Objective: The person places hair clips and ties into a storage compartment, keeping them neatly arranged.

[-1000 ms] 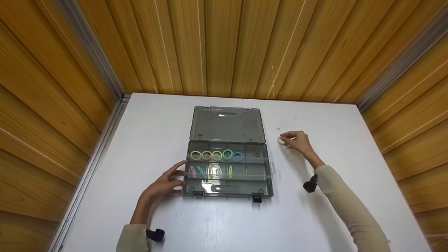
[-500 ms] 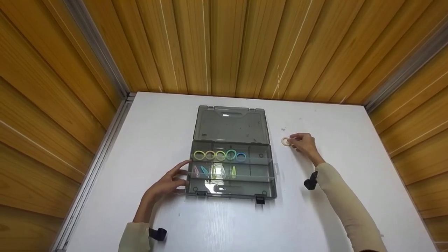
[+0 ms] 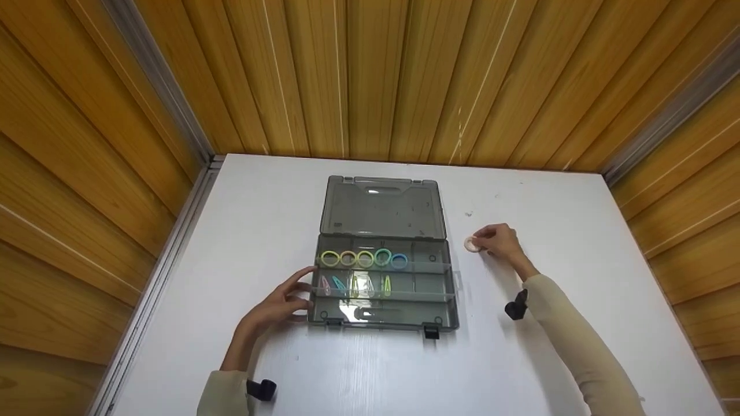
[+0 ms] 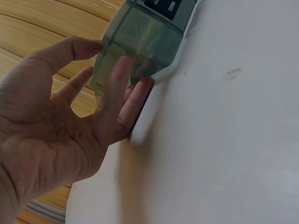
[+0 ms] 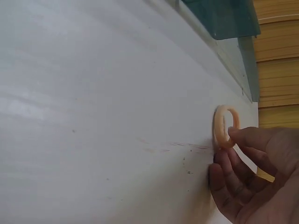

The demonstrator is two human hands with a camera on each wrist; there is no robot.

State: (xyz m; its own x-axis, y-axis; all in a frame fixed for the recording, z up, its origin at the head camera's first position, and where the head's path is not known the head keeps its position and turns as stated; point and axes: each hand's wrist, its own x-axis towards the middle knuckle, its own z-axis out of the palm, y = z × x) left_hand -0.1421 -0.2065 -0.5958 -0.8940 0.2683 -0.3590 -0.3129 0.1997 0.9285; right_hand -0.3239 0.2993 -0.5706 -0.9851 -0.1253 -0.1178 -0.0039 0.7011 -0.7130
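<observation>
To the right of the grey see-through organizer box, my right hand pinches a peach hair tie between thumb and fingertips, low over the white table. The right wrist view shows the ring standing on edge close to the tabletop. My left hand touches the box's left side, its fingers spread and fairly straight against the wall. The box lies with its lid folded back. In its far row sit several hair ties, among them a blue hair tie; the middle row holds several snap hair clips, one yellow-green clip.
The white table ends at a wood-look panel wall at the back, with similar walls on both sides. A black latch juts from the box's front edge. Small marks dot the tabletop beyond the right hand.
My right hand has drawn slightly toward me with the peach hair tie, whose ring has turned a little. The head view has shifted a bit. My left hand stays at the box.
</observation>
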